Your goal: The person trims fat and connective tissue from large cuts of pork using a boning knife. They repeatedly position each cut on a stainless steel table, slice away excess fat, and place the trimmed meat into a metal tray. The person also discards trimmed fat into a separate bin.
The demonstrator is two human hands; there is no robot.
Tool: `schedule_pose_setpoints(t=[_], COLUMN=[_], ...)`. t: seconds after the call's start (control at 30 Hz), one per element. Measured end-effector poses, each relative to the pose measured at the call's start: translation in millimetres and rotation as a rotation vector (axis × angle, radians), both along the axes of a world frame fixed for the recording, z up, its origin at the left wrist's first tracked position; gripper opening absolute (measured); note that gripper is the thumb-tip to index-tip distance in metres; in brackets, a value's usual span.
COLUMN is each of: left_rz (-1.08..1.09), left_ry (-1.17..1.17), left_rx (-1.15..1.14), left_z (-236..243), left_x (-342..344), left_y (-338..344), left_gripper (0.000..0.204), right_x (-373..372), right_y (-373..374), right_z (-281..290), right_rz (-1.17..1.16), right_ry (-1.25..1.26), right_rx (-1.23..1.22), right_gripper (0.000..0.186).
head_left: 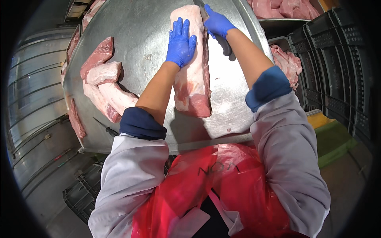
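A long slab of pork loin point(189, 89), pale fat on top and red meat at the near end, lies lengthwise on the metal table point(139, 47). My left hand point(181, 48), in a blue glove, rests flat on the fat with its fingers stretched toward the far end. At the slab's far right side my gloved right hand point(217, 23) is closed around a knife. The knife's dark handle point(226, 47) juts out below that hand, while most of its blade is hidden or hard to make out at the meat's edge.
Several cut pork pieces point(104, 75) lie at the left, with a narrow meat strip point(75, 119) at the table's edge. A thin black-handled tool point(110, 131) sits near my left sleeve. Meat-filled trays point(279, 18) and stacked black crates point(333, 59) stand at right.
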State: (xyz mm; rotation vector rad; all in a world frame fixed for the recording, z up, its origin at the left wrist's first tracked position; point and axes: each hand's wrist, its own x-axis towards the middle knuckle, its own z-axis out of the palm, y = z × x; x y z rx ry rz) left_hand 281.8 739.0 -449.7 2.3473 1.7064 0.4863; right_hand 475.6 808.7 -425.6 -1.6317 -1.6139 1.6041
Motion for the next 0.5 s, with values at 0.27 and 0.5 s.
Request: schedule_pose_setpoints(t=[0.27,0.5], left_rz=[0.038,0.092], left_ry=[-0.026,-0.045], left_rx=[-0.02,0.024], left_z=[-4,-14], left_x=[-6,-8], left_y=[-6,1], left_gripper=[0.07,0.071], right_x=[-6,-20], right_y=[-105,-215], right_z=[-21,-21], right_rz=[0.006,-0.003], right_ry=[-0.036,-0.125], right_rx=[0.044,0.172], right_gripper=[0.081,0.084])
